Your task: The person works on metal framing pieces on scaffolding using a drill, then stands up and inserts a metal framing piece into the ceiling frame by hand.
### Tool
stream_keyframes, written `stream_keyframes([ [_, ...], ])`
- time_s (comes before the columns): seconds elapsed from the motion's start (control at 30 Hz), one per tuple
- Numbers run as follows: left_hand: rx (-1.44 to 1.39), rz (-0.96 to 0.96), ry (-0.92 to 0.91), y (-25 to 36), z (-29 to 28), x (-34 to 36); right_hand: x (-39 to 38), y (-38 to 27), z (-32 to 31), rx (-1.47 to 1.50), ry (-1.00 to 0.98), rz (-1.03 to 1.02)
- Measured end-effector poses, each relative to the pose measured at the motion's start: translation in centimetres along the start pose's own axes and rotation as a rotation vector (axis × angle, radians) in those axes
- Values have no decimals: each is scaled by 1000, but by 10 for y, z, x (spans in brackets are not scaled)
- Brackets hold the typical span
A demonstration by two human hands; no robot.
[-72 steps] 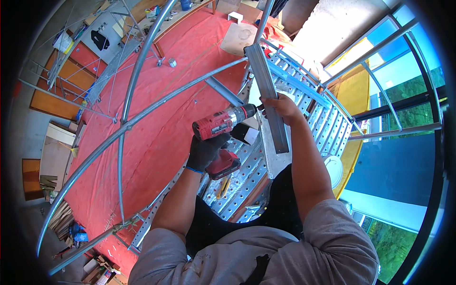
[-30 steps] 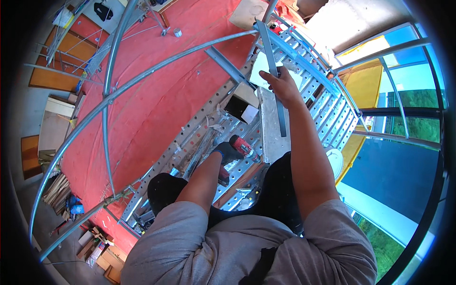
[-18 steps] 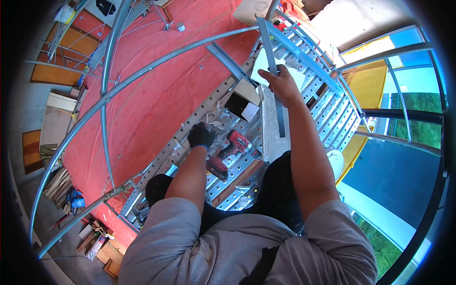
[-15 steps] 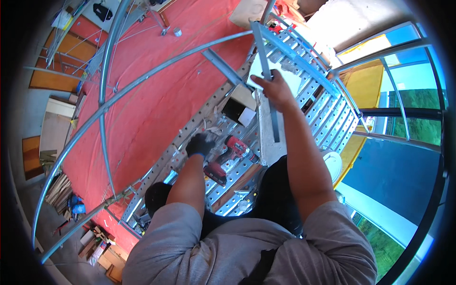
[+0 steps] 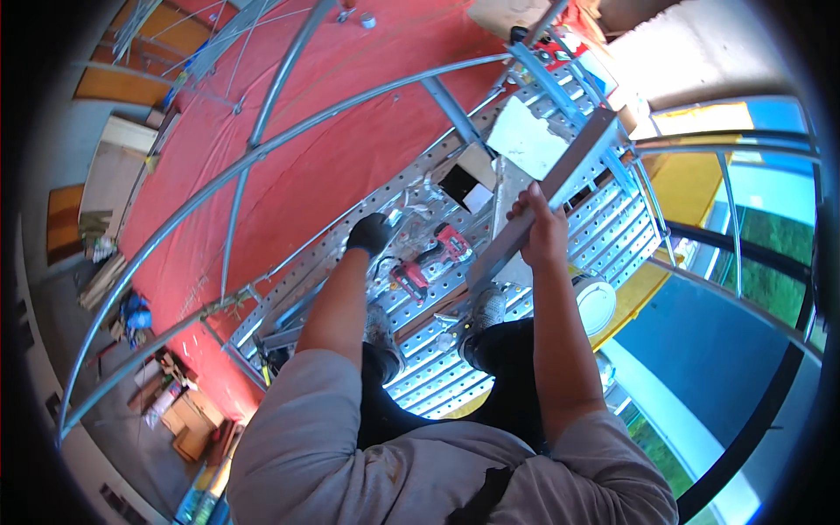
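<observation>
My right hand [image 5: 546, 229], bare, is closed around a long grey metal channel [image 5: 573, 166]. The channel slants from the far right down toward my feet, its flat side turned up. My left hand [image 5: 370, 234], in a dark glove, is low over the far left edge of the perforated metal platform [image 5: 604, 220]. Its fingers look curled; what they hold, if anything, is hidden. Between my hands a red and black cordless drill [image 5: 448, 245] lies on the platform among small loose bits. Beyond it stands an open cardboard box [image 5: 477, 163].
Curved scaffold tubes [image 5: 350, 98] rail the left side, above a large red sheet [image 5: 350, 144]. A torn white board [image 5: 525, 140] lies at the platform's far end. A round white lid [image 5: 597, 306] is right of my right forearm. My shoes [image 5: 483, 308] stand on the slats.
My right hand has turned the metal channel from nearly upright to a slant, showing its wide face. My left hand has shifted slightly. The view has moved, bringing my shoes into sight.
</observation>
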State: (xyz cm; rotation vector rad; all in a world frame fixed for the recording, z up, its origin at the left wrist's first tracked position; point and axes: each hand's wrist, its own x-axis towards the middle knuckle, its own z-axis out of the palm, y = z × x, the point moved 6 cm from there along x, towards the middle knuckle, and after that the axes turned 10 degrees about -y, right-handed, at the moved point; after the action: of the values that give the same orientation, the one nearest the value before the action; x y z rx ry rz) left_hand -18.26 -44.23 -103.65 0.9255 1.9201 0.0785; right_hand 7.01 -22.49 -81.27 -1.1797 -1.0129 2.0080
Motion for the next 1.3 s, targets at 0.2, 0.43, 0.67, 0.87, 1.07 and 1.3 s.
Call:
stream_keyframes([
  [0.2, -73, -61, 58, -30, 58, 22, 12, 37, 20, -432, -187, -67],
  [0.43, 329, 249, -207, -2, 20, 9, 35, 36, 41, -684, -301, -117],
  [0.67, 544, 10, -136, -235, 36, -58, -2, 33, 103, -258, -435, -21],
  [0.87, 300, -108, -135, -213, 101, -53, -90, 14, 148, -107, -847, 145],
  [1.07, 1002, 330, 280, -252, 23, -139, -209, -122, 246, 210, -1405, 207],
  [1.3, 625, 103, -16, -172, -14, -224, -294, -284, 289, 268, -1416, -103],
])
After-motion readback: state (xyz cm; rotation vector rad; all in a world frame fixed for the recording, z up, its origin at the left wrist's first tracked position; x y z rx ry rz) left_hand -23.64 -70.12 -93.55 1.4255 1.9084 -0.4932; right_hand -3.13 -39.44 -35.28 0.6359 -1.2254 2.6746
